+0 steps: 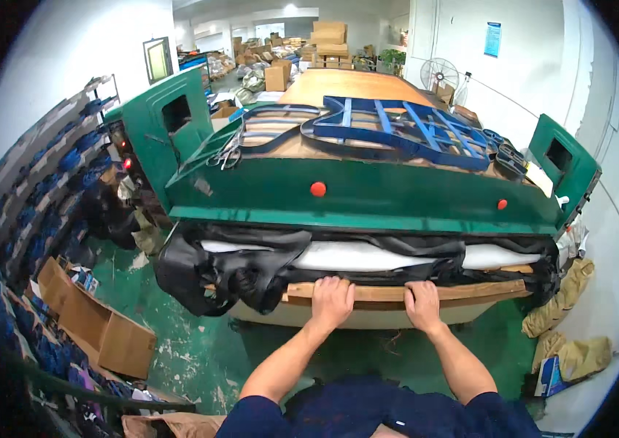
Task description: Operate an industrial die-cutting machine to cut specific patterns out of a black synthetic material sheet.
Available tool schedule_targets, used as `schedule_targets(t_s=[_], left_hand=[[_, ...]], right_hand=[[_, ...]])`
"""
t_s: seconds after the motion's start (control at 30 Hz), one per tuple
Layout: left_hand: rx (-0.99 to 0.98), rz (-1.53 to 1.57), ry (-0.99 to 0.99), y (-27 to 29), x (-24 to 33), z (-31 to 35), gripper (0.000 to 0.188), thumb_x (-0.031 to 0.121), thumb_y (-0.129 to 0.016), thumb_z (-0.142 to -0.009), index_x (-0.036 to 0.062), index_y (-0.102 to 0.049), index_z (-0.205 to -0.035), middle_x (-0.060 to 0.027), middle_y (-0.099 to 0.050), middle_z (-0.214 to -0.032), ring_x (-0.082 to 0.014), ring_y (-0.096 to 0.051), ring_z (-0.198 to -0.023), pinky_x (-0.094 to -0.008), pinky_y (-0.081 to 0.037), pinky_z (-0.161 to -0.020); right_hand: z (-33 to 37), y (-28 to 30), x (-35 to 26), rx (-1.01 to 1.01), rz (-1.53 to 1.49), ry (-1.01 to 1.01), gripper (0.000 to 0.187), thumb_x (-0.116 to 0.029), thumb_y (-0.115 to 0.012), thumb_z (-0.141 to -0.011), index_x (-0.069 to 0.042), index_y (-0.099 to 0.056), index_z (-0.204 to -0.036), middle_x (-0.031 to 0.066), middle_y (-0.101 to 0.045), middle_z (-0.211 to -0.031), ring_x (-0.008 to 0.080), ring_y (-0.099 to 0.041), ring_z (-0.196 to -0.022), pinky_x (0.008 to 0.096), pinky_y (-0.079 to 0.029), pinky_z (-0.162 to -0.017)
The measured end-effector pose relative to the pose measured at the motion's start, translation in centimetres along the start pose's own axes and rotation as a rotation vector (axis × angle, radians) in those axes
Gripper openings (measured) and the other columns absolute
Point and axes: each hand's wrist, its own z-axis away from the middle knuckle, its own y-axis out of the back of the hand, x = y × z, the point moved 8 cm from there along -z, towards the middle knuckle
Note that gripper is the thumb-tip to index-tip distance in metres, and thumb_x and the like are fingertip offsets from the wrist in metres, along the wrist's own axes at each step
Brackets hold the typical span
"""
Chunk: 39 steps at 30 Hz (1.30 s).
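Both arms reach forward to a wooden board (pixel 378 294) along the front of a green machine (pixel 251 191). My left hand (pixel 333 301) is closed over the board's upper edge, left of its middle. A short way to the right, my right hand (pixel 423 303) curls over the same edge. Directly behind the board lie bunched black sheeting (pixel 251 283) and a long white roll or padding (pixel 360 257), partly covered by the sheeting. A pale panel (pixel 462 314) shows below the board. The undersides of my fingers are hidden.
Above, the machine's beam carries red buttons (pixel 318 190). Dark blue band-like frames (pixel 397 131) and scissors (pixel 227 155) lie on the tan top. Packed shelves (pixel 47 175) line the left, near an open cardboard box (pixel 98 325). Khaki bundles (pixel 561 299) lie along the right wall.
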Motion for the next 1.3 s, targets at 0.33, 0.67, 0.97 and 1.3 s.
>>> schedule_targets(t_s=[0.33,0.67,0.97,1.3], left_hand=[[-0.333,-0.051,0.082,-2.4,-2.2,-0.6,0.03,0.029,-0.054,-0.092,0.0014,-0.067,-0.089,-0.0199,-0.066,-0.096,-0.0373,-0.06,-0.096,-0.0484,-0.043,-0.089],[-0.391,-0.11,0.123,-0.3,0.2,2.6,0.033,0.027,-0.05,-0.094,-0.0019,-0.066,-0.098,-0.0217,-0.065,-0.102,-0.0375,-0.058,-0.102,-0.0481,-0.04,-0.096],[-0.117,-0.067,0.025,4.2,4.8,7.2,0.021,0.021,-0.061,-0.087,0.0007,-0.064,-0.09,-0.0158,-0.064,-0.088,-0.0357,-0.059,-0.091,-0.0467,-0.043,-0.084],[-0.449,0.088,0.145,9.4,8.7,12.5,0.028,0.022,-0.067,-0.086,0.0,-0.067,-0.103,-0.0178,-0.067,-0.095,-0.0362,-0.063,-0.091,-0.0452,-0.049,-0.083]], right_hand=[[-2.3,-1.8,1.1,-0.139,-0.042,-0.172,0.019,-0.016,-0.057,-0.088,-0.001,-0.069,-0.09,0.0202,-0.07,-0.094,0.0402,-0.065,-0.09,0.0485,-0.049,-0.081],[1.4,0.2,-0.7,-0.092,-0.101,-0.118,0.021,-0.019,-0.058,-0.086,-0.001,-0.068,-0.09,0.021,-0.067,-0.091,0.0415,-0.063,-0.09,0.0508,-0.049,-0.08],[7.2,4.5,-3.3,-0.003,-0.129,0.04,0.02,-0.018,-0.067,-0.084,-0.003,-0.068,-0.097,0.0139,-0.07,-0.095,0.0337,-0.065,-0.092,0.0462,-0.048,-0.085],[13.2,10.0,-7.9,-0.087,-0.18,-0.003,0.015,-0.014,-0.068,-0.084,-0.006,-0.066,-0.098,0.0096,-0.066,-0.09,0.03,-0.06,-0.087,0.0419,-0.043,-0.08]])
